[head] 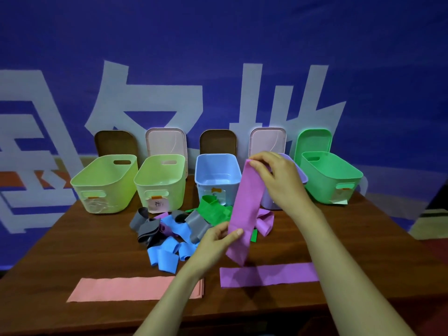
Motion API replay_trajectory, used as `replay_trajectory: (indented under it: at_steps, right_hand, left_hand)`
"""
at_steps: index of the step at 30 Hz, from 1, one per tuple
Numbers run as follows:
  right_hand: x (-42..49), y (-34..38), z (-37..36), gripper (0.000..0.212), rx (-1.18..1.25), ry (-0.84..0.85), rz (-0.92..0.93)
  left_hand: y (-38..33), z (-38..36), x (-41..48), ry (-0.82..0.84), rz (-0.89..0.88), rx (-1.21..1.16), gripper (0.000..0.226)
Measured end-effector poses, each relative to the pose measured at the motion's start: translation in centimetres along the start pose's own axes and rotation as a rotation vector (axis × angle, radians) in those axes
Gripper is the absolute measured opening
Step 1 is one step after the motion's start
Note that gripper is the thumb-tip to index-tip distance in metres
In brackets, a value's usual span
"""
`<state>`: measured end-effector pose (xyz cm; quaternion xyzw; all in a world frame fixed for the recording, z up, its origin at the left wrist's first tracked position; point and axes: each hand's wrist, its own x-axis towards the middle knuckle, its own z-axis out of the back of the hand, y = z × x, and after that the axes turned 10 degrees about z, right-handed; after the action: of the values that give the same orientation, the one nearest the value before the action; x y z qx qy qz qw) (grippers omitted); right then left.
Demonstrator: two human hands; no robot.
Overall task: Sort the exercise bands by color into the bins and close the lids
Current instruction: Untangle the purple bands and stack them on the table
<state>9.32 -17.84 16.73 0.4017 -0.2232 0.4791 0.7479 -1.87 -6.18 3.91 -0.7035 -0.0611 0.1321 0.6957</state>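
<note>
Fingers [234,233] of the left hand [215,238] are pinched on the lower part of a purple band [244,204]. Its top end is pinched by the right hand [274,175], so the band is held stretched and slanted above the table [72,238].

Nearest the edge, a pink band [131,288] and a second purple band [266,275] are laid flat. Behind them, a tangled pile [169,236] of blue, grey and green bands is noted, unsorted.

Further back, five bins are lined up: two yellow-green bins [104,183], a blue bin [218,175], a purple bin [269,200] largely hidden by the right hand, and a green bin [332,178]. All are open. Lids [116,141] are propped behind them.

Step judged in hand: the held band is being readied for binning. Next, it needs carrying over the purple bin, both pinches released, and the trailing end fed inside.
</note>
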Motion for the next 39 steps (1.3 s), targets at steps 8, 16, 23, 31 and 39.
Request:
replay_trajectory:
  at_steps: [8,16,23,31,39]
  right_hand:
    - [-0.8,-3.7,-0.1,0.013,0.108,-0.079,-0.16]
    - [-6.1,-10.2,-1.5,0.018,-0.016,-0.069,-0.344]
    - [-12.5,-15.1,-1.0,0.021,-0.138,-0.073,-0.499]
    - [-17.8,-17.2,-1.2,0.024,-0.156,-0.055,-0.701]
    - [-21.1,-18.5,-1.1,0.02,-0.179,-0.067,-0.756]
  left_hand:
    - [0.5,2.9,1.6,-0.017,0.121,0.157,0.032]
    - [1.6,3.9,2.1,-0.053,0.27,0.348,0.042]
    - [3.7,4.4,2.7,-0.036,0.31,0.371,0.035]
    - [5.7,1.7,2.7,-0.211,0.408,0.018,0.019]
    - [8.3,1.0,3.0,-0.292,0.516,0.227,0.015]
